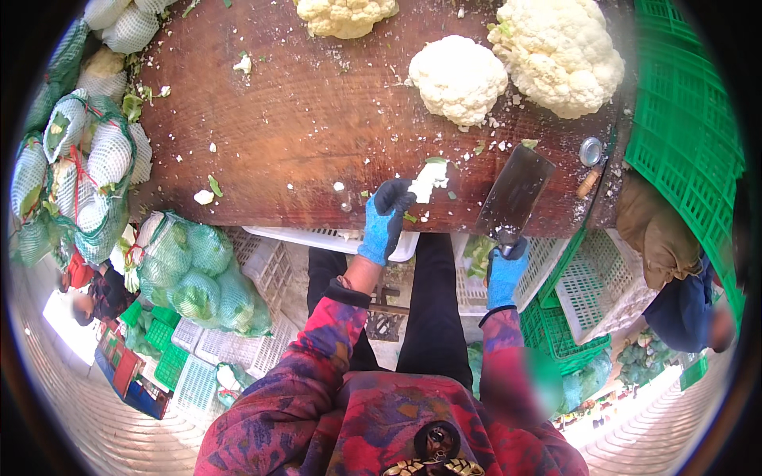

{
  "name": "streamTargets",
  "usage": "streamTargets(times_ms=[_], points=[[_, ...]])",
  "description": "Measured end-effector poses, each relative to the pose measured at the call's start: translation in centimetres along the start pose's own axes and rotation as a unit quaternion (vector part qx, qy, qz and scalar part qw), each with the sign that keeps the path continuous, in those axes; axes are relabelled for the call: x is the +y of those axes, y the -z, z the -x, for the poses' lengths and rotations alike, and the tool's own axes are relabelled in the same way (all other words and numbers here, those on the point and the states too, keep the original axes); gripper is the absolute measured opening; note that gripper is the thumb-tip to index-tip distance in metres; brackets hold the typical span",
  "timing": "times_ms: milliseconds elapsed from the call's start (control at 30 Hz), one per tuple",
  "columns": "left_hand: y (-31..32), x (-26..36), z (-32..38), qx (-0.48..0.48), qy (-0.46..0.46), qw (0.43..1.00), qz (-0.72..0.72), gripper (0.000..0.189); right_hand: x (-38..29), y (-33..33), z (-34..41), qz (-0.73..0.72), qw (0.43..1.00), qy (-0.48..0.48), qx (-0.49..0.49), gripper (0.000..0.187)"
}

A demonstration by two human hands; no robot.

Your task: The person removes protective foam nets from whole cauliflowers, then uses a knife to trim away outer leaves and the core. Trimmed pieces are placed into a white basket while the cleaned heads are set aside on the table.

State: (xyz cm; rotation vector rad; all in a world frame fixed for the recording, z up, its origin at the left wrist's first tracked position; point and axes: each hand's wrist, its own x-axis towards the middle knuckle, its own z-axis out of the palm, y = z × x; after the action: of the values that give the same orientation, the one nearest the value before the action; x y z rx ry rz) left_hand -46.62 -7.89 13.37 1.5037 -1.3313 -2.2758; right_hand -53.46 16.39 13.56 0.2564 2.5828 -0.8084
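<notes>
My left hand (387, 217), in a blue and dark coated glove, is at the near edge of the brown wooden table (268, 137). Its fingertips touch or nearly touch a white piece of cauliflower (430, 180); whether they grip it, I cannot tell. In my right hand (508, 271), gloved alike, is the handle of a cleaver (517, 190), its broad blade lying over the table edge and pointing away from me. Beyond the blade sit a trimmed cauliflower head (458, 79) and larger cauliflower (559, 56). Another cauliflower (347, 15) is at the far edge of view.
Netted bags of wrapped cauliflowers (89, 172) crowd the left side, with another net bag (199, 273) below. A metal lid-like disc (590, 151) and a small wooden handle (588, 182) lie at right. Green crates (684, 113) rise beyond; white crates (607, 279) stand below the table. Scraps litter the tabletop.
</notes>
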Motion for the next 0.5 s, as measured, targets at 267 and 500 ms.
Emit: streamTargets(times_ms=[267,500], points=[[3.9,1.4,-1.0,-0.063,-0.303,0.836,-0.453,0.058,0.6,2.7,1.0,-0.006,0.999,-0.028,0.036,0.029],[2.9,-3.4,-4.4,0.193,-0.315,0.742,-0.559,0.060,1.8,8.1,0.1,0.076,0.988,-0.089,0.097,0.026]])
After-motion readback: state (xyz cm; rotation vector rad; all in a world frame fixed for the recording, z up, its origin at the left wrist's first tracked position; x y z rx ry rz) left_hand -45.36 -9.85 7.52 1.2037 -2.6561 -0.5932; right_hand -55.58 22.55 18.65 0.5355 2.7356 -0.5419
